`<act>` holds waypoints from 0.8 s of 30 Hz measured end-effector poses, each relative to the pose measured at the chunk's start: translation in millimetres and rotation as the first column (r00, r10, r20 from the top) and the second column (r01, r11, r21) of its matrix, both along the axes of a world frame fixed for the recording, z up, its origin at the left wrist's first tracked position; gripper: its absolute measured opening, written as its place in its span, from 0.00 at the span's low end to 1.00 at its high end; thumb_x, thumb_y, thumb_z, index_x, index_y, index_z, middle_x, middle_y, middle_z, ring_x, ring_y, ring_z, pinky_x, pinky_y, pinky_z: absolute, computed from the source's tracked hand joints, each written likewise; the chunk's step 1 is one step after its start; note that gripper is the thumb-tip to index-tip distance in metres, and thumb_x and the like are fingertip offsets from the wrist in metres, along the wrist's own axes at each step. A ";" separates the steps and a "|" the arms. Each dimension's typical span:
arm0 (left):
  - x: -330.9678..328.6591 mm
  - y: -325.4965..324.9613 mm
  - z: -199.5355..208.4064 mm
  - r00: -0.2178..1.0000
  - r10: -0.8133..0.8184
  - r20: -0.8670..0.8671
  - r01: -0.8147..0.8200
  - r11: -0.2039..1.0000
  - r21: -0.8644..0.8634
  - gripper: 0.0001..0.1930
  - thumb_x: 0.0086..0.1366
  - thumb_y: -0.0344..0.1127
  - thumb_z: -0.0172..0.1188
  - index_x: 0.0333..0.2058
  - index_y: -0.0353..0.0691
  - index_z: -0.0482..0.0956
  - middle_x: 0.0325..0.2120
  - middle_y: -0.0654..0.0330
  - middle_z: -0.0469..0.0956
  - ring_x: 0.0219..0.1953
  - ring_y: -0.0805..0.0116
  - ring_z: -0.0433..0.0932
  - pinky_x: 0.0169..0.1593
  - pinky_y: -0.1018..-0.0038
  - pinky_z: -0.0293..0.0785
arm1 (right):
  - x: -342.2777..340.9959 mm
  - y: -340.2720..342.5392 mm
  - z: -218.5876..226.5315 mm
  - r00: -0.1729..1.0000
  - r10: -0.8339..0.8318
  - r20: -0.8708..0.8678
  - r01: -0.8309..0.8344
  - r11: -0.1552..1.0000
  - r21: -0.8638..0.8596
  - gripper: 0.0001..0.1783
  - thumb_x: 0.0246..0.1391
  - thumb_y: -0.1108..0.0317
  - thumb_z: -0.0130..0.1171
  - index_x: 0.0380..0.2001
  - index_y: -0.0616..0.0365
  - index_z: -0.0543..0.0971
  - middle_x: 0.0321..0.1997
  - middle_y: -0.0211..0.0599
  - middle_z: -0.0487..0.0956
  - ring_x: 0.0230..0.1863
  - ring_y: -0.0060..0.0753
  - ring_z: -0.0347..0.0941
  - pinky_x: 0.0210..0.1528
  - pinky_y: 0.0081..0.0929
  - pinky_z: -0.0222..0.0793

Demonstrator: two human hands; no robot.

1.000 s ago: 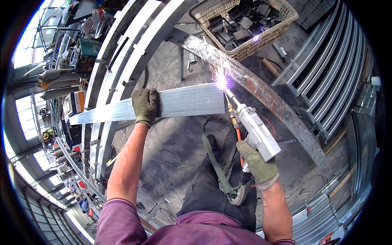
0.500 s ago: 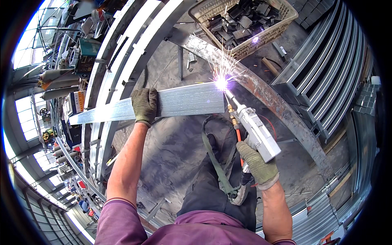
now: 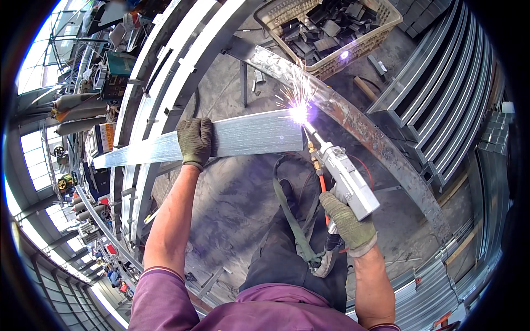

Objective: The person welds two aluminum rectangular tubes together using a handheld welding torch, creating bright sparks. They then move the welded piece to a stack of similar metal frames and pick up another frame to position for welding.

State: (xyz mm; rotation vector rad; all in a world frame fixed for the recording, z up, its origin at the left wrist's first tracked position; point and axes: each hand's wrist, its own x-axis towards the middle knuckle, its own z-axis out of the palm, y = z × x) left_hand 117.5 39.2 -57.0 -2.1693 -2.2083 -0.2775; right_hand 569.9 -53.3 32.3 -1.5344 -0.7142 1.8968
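My left hand (image 3: 195,142), in a dark green work glove, is closed over a long, flat-faced galvanized metal bar (image 3: 255,133). My gloved right hand (image 3: 350,222) is wrapped round the grip of a silver handheld welding gun (image 3: 349,179), which has a brass fitting and an orange hose (image 3: 324,186). The gun's nozzle points up and left to the far corner of the bar's right end. A white-violet glow with sparks (image 3: 299,112) covers that corner and hides the contact point. A rust-stained steel beam (image 3: 353,113) runs behind the bar's end.
A beige plastic crate (image 3: 359,59) of dark metal offcuts stands at the far side. Curved metal beams (image 3: 193,66) rise on the left. Long metal profiles (image 3: 436,105) lie stacked at right. A green strap (image 3: 298,231) hangs before my legs. Another person (image 3: 114,277) is far off left.
The glow has shifted very slightly toward me at the bar's end, and the spark plume has changed shape. Both hands keep their grip and have hardly moved.
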 end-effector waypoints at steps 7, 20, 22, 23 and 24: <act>0.3 -0.3 0.5 1.000 0.018 0.001 -0.018 1.000 -0.022 0.19 0.79 0.48 0.54 0.37 0.39 0.84 0.38 0.46 0.82 0.47 0.40 0.77 0.59 0.49 0.67 | 0.6 -5.4 -4.2 0.999 -0.023 -0.038 0.024 0.999 0.026 0.18 0.66 0.71 0.73 0.57 0.60 0.83 0.36 0.20 0.80 0.30 0.13 0.72 0.30 0.20 0.69; -2.2 -0.8 -0.7 1.000 0.003 0.001 -0.003 1.000 0.001 0.19 0.79 0.48 0.54 0.38 0.39 0.84 0.39 0.46 0.82 0.48 0.39 0.76 0.60 0.48 0.66 | 2.2 -8.7 -2.8 1.000 0.012 -0.017 -0.012 1.000 0.021 0.18 0.66 0.71 0.72 0.57 0.60 0.83 0.36 0.21 0.79 0.29 0.12 0.71 0.29 0.20 0.67; -2.9 -0.8 -1.2 1.000 0.005 -0.005 -0.005 1.000 -0.003 0.19 0.79 0.48 0.54 0.38 0.39 0.84 0.39 0.46 0.82 0.48 0.39 0.76 0.60 0.48 0.66 | 2.5 -9.8 -3.8 1.000 0.021 -0.009 -0.020 0.999 0.042 0.18 0.66 0.71 0.72 0.56 0.61 0.83 0.36 0.21 0.79 0.29 0.13 0.71 0.29 0.20 0.67; -3.1 -0.8 -1.5 1.000 0.003 -0.005 -0.003 1.000 -0.004 0.19 0.79 0.48 0.54 0.38 0.39 0.84 0.39 0.46 0.82 0.48 0.39 0.76 0.60 0.48 0.66 | 3.5 -10.1 -4.0 0.999 0.036 -0.003 -0.036 0.999 0.030 0.17 0.66 0.71 0.72 0.56 0.61 0.83 0.35 0.21 0.79 0.29 0.13 0.71 0.29 0.21 0.68; -3.3 -0.9 -1.8 1.000 0.000 -0.004 0.000 1.000 -0.005 0.19 0.79 0.48 0.54 0.38 0.39 0.84 0.39 0.46 0.82 0.48 0.39 0.76 0.60 0.48 0.66 | 4.7 -10.3 -3.8 0.999 0.051 0.003 -0.051 0.999 0.017 0.17 0.66 0.71 0.72 0.56 0.61 0.83 0.35 0.21 0.79 0.29 0.13 0.71 0.30 0.21 0.68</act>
